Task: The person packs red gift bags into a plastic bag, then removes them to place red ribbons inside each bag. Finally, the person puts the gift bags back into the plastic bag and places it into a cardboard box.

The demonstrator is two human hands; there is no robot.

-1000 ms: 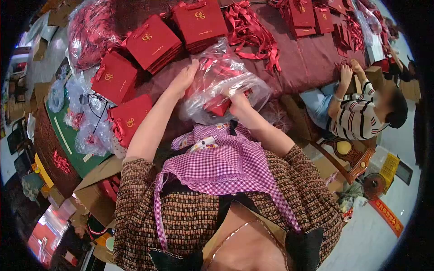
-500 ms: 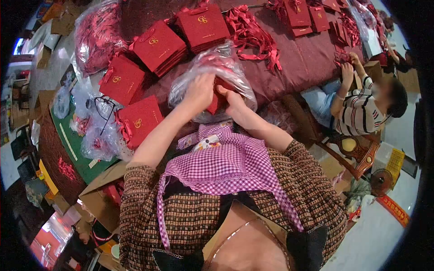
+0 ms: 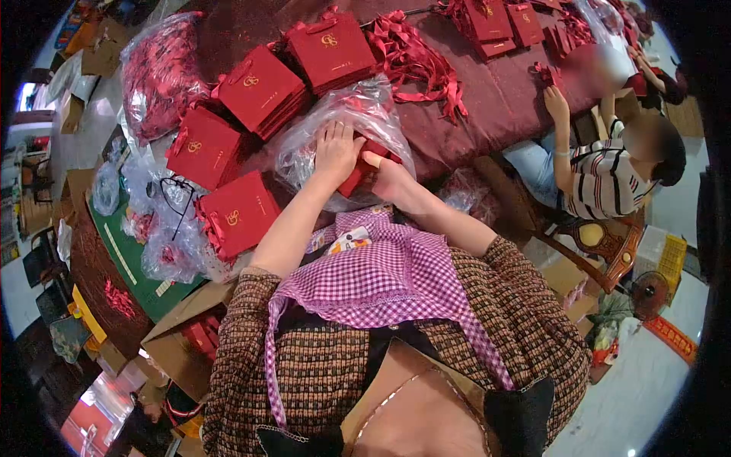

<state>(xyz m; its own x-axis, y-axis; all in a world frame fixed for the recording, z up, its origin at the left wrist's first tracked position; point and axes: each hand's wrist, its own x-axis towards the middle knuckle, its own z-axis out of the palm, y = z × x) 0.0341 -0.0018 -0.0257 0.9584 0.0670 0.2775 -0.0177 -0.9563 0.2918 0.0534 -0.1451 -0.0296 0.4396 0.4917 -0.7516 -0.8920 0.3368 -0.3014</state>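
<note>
In front of me a clear plastic bag (image 3: 293, 148) lies on the table edge with its mouth towards me. Inside its mouth shows a red gift bag (image 3: 352, 181). My left hand (image 3: 337, 156) rests on the plastic with its fingers stretched out and its thumb beside the red card. From the right, my right hand (image 3: 396, 185) reaches into the mouth; its thumb, with a pale band round it, presses on the red gift bag and its other fingers are hidden.
Stacks of red gift bags (image 3: 263, 84) curve round the left and back. Red ribbons (image 3: 419, 65) lie behind, and a filled plastic sack (image 3: 164, 76) stands back left. A co-worker (image 3: 609, 175) sits at right. An open carton (image 3: 179, 354) is low on the left.
My left hand has opened out flat on the plastic. My right thumb has come into clearer view on the red card. The co-worker's hands have moved apart, one lifting a small red item.
</note>
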